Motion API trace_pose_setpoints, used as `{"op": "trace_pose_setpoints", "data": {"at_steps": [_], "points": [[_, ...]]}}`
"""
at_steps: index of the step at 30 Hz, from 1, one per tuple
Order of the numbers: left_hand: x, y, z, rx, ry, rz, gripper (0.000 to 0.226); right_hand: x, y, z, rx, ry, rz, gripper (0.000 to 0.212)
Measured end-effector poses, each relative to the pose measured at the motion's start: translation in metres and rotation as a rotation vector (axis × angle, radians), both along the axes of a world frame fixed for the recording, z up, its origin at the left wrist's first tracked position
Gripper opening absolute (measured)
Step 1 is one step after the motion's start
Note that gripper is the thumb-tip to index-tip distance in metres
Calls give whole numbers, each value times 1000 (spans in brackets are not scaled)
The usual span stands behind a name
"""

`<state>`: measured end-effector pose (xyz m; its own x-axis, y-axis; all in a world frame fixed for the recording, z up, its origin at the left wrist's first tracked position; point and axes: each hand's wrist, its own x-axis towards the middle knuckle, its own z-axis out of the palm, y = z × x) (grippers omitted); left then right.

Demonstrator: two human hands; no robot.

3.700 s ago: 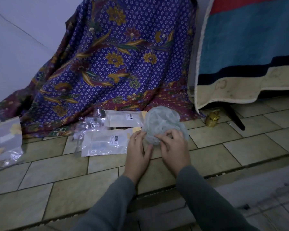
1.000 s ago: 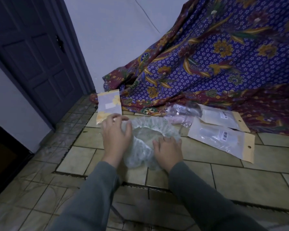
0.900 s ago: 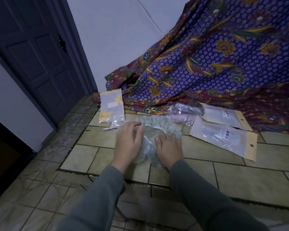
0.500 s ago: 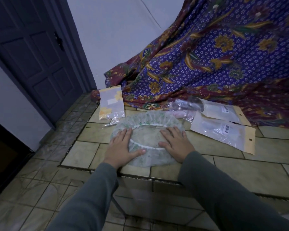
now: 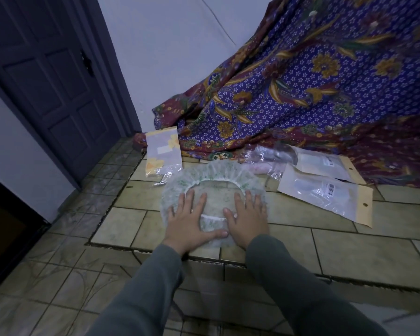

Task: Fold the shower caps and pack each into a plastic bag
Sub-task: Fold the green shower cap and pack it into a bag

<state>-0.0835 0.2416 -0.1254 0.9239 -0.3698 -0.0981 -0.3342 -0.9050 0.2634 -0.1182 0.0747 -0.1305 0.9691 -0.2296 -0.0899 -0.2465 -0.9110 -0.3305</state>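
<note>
A translucent shower cap (image 5: pixel 216 175) with a green print and a white elastic rim lies spread flat on the raised tiled step, opening up. My left hand (image 5: pixel 192 221) presses flat on its near left part, fingers apart. My right hand (image 5: pixel 246 219) presses flat on its near right part. Two plastic bags with barcode labels and tan header strips lie to the right: the nearer one (image 5: pixel 325 197) and one behind it (image 5: pixel 325 163). A bag with yellow flowers (image 5: pixel 163 151) lies at the back left. Crumpled clear plastic (image 5: pixel 267 156) sits behind the cap.
A purple floral cloth (image 5: pixel 313 93) hangs down at the back and right, its hem on the tiles. A dark door (image 5: pixel 51 76) stands at the left. The step's front edge (image 5: pixel 155 251) drops to a lower tiled floor just under my wrists.
The bunched cap was carried left, set on the tiles and spread out flat. Over the last half second my hands slid nearer together on its near edge.
</note>
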Motion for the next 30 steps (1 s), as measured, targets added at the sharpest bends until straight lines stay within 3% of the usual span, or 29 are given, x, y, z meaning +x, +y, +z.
{"op": "trace_pose_setpoints", "data": {"at_steps": [4, 6, 8, 10, 13, 15, 20, 25, 30], "points": [[1, 2, 15, 57, 112, 1, 125, 0, -6, 4, -12, 38, 53, 69], [4, 0, 30, 94, 94, -2, 111, 0, -12, 14, -48, 42, 65, 71], [10, -3, 45, 101, -46, 10, 85, 3, -19, 33, -178, 76, 68, 67], [19, -8, 59, 68, -161, 25, 76, 10, -20, 57, -294, 95, 86, 57], [27, -18, 67, 23, -160, -18, 95, 26, -15, 74, -301, -108, 133, 41], [30, -25, 65, 60, -97, -55, 112, 35, -11, 67, -279, -237, 184, 42], [45, -25, 55, 166, 105, -137, 136, 43, -7, 37, -221, 0, 297, 60], [50, -12, 27, 89, 162, -142, 127, 35, -14, 7, -97, 9, 175, 64], [46, -14, 8, 90, 75, 2, 110, 26, -22, 1, -86, -5, 64, 71]]}}
